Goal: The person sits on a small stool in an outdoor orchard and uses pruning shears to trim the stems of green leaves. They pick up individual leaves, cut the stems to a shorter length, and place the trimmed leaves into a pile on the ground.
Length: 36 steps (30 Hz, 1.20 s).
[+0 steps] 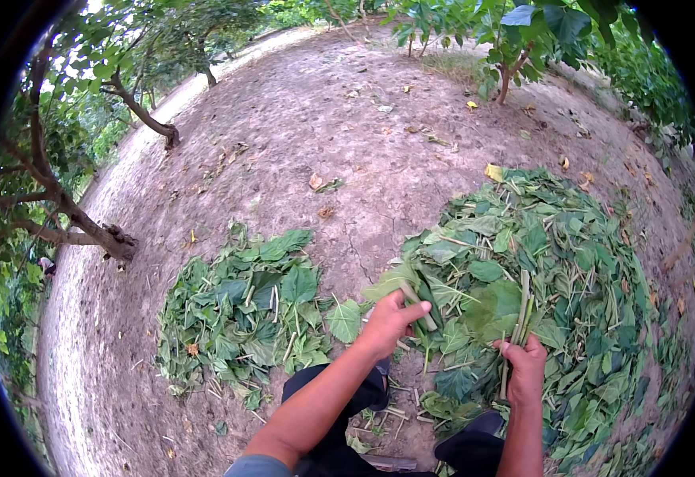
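Note:
Between thumb and fingers my left hand grips a piece of cut stem with green leaves on it. My right hand is closed around several upright leafy stems, and a broad leaf spreads to their left. Both hands are over the near left side of a large pile of green leaves and cut stems. To the left of my left arm lies a smaller, flatter heap of leaves and short stem pieces.
Dry, cracked soil stretches ahead. A low tree trunk leans in at the left, with another trunk behind it. A leafy young tree grows at the upper right. My shoes stand among stem scraps between the heaps.

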Each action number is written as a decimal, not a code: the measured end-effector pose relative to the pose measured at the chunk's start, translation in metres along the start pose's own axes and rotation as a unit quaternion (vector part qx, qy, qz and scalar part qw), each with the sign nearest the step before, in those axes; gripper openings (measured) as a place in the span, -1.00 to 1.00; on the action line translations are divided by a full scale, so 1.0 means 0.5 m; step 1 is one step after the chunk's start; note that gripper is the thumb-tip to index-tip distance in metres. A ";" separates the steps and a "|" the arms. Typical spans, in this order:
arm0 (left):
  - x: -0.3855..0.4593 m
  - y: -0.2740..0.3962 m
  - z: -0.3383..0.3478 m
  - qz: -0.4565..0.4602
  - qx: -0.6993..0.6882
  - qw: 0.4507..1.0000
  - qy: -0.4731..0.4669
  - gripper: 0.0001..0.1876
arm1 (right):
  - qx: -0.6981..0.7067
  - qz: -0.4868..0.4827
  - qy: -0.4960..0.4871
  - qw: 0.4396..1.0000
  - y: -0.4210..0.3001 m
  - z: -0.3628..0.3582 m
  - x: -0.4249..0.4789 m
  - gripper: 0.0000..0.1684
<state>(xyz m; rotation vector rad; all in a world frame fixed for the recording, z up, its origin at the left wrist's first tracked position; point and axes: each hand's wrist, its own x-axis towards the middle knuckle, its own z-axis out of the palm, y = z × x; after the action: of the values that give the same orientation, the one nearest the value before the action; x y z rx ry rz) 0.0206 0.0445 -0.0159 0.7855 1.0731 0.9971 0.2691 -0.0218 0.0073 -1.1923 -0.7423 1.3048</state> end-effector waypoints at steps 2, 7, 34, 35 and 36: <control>-0.011 0.027 -0.014 0.012 -0.024 0.999 0.033 -0.70 | -0.004 -0.006 0.013 1.000 -0.001 0.002 -0.001 -0.77; -0.009 0.091 -0.156 0.201 -0.181 0.955 0.122 -0.73 | -0.009 -0.008 0.021 1.000 0.002 -0.004 -0.001 -0.78; -0.028 -0.054 0.057 0.114 0.144 0.969 -0.163 0.00 | -0.047 0.136 -0.219 0.965 0.037 0.033 -0.011 -0.58; -0.024 -0.051 0.052 0.119 0.153 0.971 -0.139 0.03 | -0.053 0.134 -0.225 0.964 0.034 0.033 -0.011 -0.59; -0.022 -0.048 0.046 0.123 0.163 0.972 -0.115 0.05 | -0.059 0.132 -0.231 0.962 0.032 0.035 -0.012 -0.60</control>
<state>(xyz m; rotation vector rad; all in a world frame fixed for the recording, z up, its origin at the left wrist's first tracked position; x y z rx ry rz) 0.0472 0.0246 -0.0267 1.2961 0.9645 0.9183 0.2467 -0.0257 -0.0015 -1.1167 -1.0320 1.8189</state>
